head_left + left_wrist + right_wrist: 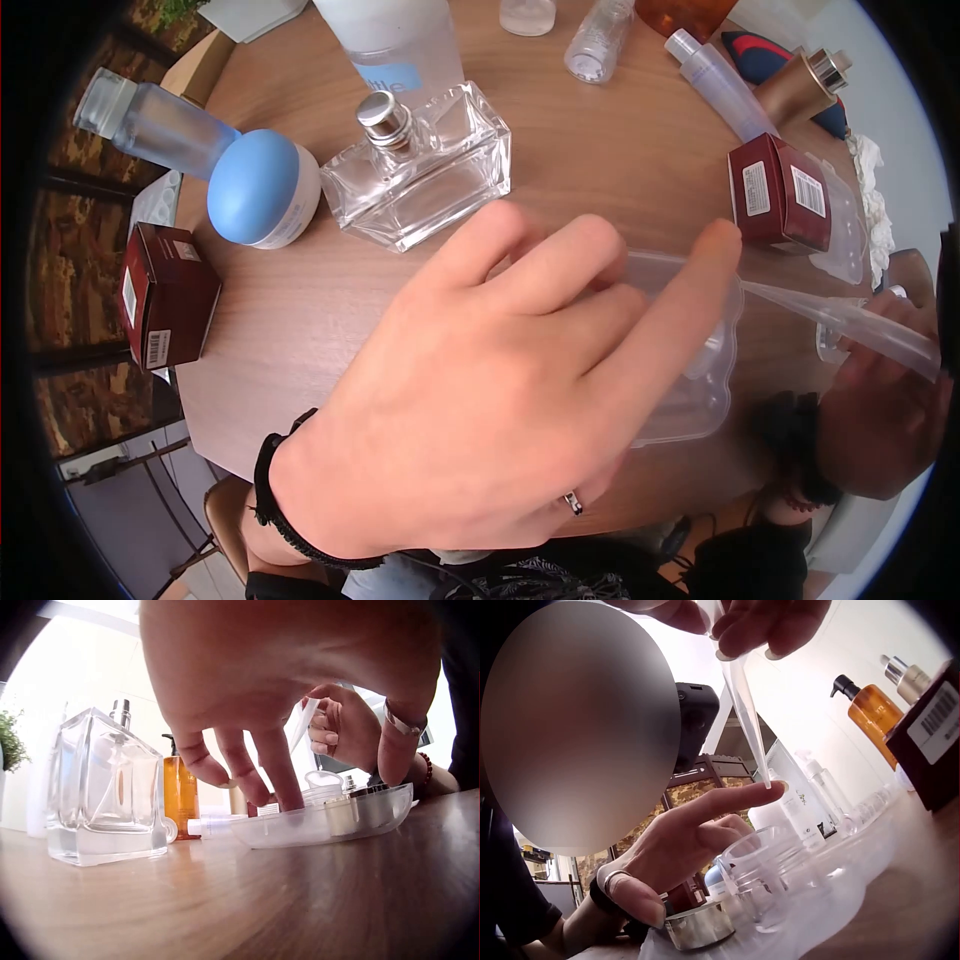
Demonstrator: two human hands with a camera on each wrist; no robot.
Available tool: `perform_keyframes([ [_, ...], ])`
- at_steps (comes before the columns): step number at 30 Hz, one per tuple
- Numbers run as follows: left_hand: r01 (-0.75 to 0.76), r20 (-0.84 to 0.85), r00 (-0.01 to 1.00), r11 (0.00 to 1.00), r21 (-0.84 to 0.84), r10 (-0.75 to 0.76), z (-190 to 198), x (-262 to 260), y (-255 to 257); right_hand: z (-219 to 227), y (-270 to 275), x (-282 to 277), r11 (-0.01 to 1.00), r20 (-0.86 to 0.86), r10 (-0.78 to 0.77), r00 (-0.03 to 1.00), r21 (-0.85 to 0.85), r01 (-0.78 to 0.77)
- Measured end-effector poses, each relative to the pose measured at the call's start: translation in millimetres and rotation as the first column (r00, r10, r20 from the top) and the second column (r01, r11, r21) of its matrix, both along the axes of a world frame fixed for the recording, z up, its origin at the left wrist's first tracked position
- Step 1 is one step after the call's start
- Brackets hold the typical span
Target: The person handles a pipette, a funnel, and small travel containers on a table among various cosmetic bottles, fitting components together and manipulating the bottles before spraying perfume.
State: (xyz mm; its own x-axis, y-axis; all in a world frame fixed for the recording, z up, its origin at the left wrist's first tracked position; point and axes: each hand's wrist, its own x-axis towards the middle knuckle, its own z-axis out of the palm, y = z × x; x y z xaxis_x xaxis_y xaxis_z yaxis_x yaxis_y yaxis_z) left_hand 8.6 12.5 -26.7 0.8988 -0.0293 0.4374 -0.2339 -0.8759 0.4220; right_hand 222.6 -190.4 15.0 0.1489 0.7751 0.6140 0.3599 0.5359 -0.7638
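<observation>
In the head view my left hand [500,360] reaches over a clear moulded plastic tray [690,430], index finger stretched out. My right hand [870,430], at the right edge, pinches a tapered translucent plastic tube [742,697]. The tube's narrow tip is right at the left index fingertip [776,789] in the right wrist view. There the left thumb lies against a round gold-coloured metallic piece [701,926], near a clear round container [761,862] in the tray. The left wrist view has other left fingers [281,769] hanging down at the tray wall [285,834].
Just beyond the left hand stands a clear glass perfume bottle [430,190]. A blue-lidded jar [255,185] and maroon box [170,300] are at left. Another maroon box [780,195] and a bronze bottle [795,92] stand at right. An amber pump bottle [182,799] is behind.
</observation>
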Motion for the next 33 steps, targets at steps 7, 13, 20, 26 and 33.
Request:
perform_keyframes([
  [7,0.036,-0.16,0.985,0.98,-0.193,-0.068,14,-2,-5,-1,-2,-19,0.997,-0.176,0.04,0.984,0.069,-0.028],
  [13,-0.107,-0.305,0.947,0.994,0.0,0.102,26,-1,-2,-2,-17,-2,0.987,-0.313,0.14,0.939,-0.034,-0.159],
  [20,-0.188,-0.237,0.957,0.98,-0.072,0.166,25,0,-3,-11,-26,-45,0.824,-0.099,-0.562,0.821,-0.148,0.546],
  [26,-0.198,-0.215,0.956,0.98,0.034,0.2,22,-1,-4,11,-20,-35,0.967,0.018,-0.21,0.978,-0.144,0.21],
  [33,-0.156,-0.194,0.968,0.988,0.021,0.157,15,-2,0,-13,4,-48,0.955,0.065,-0.269,0.961,-0.11,0.275],
])
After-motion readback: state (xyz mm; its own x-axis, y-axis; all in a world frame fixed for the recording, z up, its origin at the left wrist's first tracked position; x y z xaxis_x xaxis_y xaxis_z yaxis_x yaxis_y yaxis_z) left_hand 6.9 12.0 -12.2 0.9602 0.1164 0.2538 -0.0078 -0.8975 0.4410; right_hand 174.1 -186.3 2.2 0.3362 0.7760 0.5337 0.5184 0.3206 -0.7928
